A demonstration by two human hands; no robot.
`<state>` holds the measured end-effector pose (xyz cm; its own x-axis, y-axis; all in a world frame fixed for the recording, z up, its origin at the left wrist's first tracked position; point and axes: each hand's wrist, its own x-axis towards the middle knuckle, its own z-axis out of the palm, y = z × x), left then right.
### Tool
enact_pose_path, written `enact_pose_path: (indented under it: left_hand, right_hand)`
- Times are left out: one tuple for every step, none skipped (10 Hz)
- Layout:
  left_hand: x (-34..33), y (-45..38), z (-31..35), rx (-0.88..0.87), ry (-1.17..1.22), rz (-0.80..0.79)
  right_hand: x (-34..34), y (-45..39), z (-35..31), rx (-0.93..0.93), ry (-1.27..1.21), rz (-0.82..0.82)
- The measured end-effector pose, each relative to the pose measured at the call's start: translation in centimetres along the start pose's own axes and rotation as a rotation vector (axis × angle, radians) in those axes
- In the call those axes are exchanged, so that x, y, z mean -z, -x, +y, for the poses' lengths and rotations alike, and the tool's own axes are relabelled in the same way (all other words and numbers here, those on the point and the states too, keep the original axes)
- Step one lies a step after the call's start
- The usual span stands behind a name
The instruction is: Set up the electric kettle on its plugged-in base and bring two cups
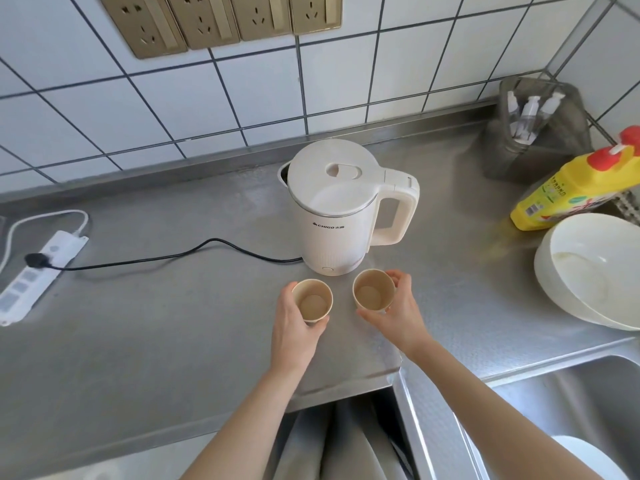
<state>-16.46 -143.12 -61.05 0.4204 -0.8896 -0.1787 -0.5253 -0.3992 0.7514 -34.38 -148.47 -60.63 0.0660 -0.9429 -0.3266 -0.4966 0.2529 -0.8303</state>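
Note:
A cream electric kettle (pixel 334 216) stands upright on the steel counter (pixel 173 323), lid closed, handle to the right. Its black cord (pixel 180 254) runs left to a plug in a white power strip (pixel 38 271). Just in front of the kettle stand two tan paper cups, both empty. My left hand (pixel 294 323) grips the left cup (pixel 312 301) from its left side. My right hand (pixel 401 308) holds the right cup (pixel 373 290) with fingers curled round its right side. The kettle's base is hidden under its body.
A white bowl (pixel 588 271) leans at the right edge, with a yellow detergent bottle (pixel 571 192) behind it and a clear holder of small bottles (pixel 533 123) in the corner. A sink (pixel 554 410) lies at the lower right. Wall sockets (pixel 221 19) sit above.

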Motion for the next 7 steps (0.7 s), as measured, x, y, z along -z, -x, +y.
enact_pose_path:
  left_hand:
    - [-0.1,-0.3,0.0,-0.013,0.001,0.010]
    - [-0.2,-0.3,-0.3,-0.018,0.005,0.002]
    - [-0.1,-0.2,-0.6,0.042,0.023,-0.033]
    - [0.1,0.0,-0.8,0.070,0.033,-0.059]
    - [0.1,0.2,-1.4,0.084,0.041,-0.079]
    - [0.4,0.8,-1.9,0.123,0.042,-0.052]
    - [0.8,1.6,-2.5,0.132,0.079,-0.003]
  right_hand:
    - [0.2,-0.1,0.0,0.000,0.015,-0.026]
    - [0.2,-0.1,0.1,-0.002,0.044,-0.056]
    - [0.1,-0.2,0.1,-0.017,0.058,-0.065]
    - [0.2,-0.2,0.3,-0.017,0.068,-0.065]
    - [0.5,0.0,1.4,-0.026,0.109,-0.069]
    - [1.0,0.6,2.6,-0.075,0.158,-0.028]
    - [0.8,1.4,3.6,-0.135,0.149,0.024]
